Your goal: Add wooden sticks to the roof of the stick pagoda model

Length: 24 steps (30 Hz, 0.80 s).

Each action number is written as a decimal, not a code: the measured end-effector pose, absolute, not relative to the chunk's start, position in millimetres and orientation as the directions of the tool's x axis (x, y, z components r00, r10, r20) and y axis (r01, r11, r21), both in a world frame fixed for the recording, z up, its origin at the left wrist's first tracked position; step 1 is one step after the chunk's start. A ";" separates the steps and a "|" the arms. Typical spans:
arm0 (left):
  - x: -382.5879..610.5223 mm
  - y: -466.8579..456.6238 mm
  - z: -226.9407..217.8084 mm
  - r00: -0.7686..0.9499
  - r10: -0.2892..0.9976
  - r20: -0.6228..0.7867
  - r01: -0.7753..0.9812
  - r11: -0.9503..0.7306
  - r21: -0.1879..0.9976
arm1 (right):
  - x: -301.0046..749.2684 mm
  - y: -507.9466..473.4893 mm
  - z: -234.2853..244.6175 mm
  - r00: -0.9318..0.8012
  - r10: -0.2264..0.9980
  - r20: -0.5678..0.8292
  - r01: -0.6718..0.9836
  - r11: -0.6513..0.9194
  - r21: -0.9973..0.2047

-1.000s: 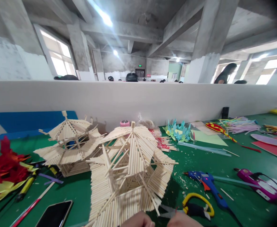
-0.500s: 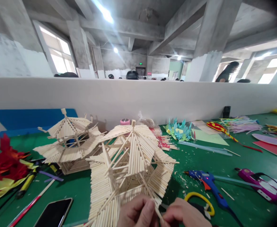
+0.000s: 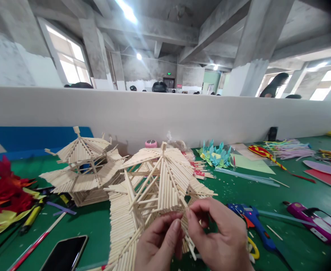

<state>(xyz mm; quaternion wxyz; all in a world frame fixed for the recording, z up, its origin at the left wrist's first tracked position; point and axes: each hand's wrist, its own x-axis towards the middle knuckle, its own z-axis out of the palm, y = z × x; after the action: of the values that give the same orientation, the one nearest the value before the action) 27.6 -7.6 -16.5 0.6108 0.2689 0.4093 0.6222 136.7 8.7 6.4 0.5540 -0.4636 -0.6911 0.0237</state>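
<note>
A pavilion model built of thin wooden sticks [image 3: 163, 177] stands in front of me, its upper roof partly covered with sticks laid side by side. My right hand [image 3: 220, 229] is at the roof's right lower edge, thumb and forefinger pinched on a wooden stick [image 3: 184, 202]. Beside it, my left hand [image 3: 161, 239] is closed with thumb against forefinger; whatever lies between those fingertips is hidden. Both hands cover part of the lower roof. A second stick pavilion [image 3: 82, 169] stands behind and to the left.
To the right lie a blue glue gun [image 3: 255, 222], yellow-handled scissors [image 3: 254, 248] partly behind my hand, and a purple device [image 3: 313, 220]. A phone [image 3: 65, 254] and red paper flowers [image 3: 7, 195] are at left. Blue folded-paper work [image 3: 214, 152] sits before the white partition [image 3: 165, 113].
My right hand has risen from the bottom edge up to the upper roof's edge. My left hand has moved slightly up. The view has shifted a little.
</note>
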 end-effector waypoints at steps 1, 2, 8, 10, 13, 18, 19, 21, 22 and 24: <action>28.2 -6.5 -16.6 -0.099 0.980 -0.171 -0.558 0.088 0.826 | 136.3 10.0 7.4 0.033 0.666 0.745 0.622 0.570 -0.537; 28.9 -5.8 -16.6 -0.088 0.981 -0.172 -0.570 0.091 0.816 | 136.2 11.1 8.1 0.023 0.667 0.745 0.628 0.570 -0.530; 32.5 -5.0 -12.3 -0.049 0.978 -0.202 -0.642 0.124 0.757 | 136.6 14.5 10.8 -0.016 0.674 0.738 0.674 0.553 -0.490; 33.3 -4.8 -9.5 -0.042 0.975 -0.218 -0.652 0.139 0.746 | 136.8 15.1 11.0 -0.011 0.688 0.726 0.683 0.536 -0.497; 34.2 -3.3 -7.3 -0.034 0.971 -0.238 -0.665 0.156 0.731 | 137.6 15.7 10.9 -0.008 0.710 0.704 0.686 0.516 -0.513; 35.3 1.2 -11.6 0.072 0.970 -0.231 -0.698 0.215 0.683 | 139.4 15.2 10.8 -0.037 0.726 0.687 0.688 0.517 -0.509; 35.7 1.8 -12.8 0.093 0.971 -0.221 -0.706 0.221 0.673 | 139.8 14.9 11.1 -0.044 0.733 0.679 0.687 0.516 -0.512; 36.7 2.2 -14.9 0.129 0.973 -0.192 -0.723 0.225 0.653 | 140.2 14.4 12.7 -0.055 0.747 0.663 0.681 0.513 -0.523; 37.3 2.2 -15.6 0.148 0.973 -0.178 -0.730 0.229 0.644 | 140.4 14.2 14.0 -0.059 0.752 0.656 0.677 0.513 -0.527; 38.4 2.2 -16.6 0.174 0.971 -0.164 -0.742 0.239 0.627 | 140.5 14.2 17.2 -0.056 0.756 0.652 0.674 0.510 -0.534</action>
<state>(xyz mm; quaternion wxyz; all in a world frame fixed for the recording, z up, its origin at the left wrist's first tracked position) 38.4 2.2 -16.6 0.7374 0.2081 0.2752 0.5807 140.5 14.2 17.2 0.4785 -0.4929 -0.7254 0.0431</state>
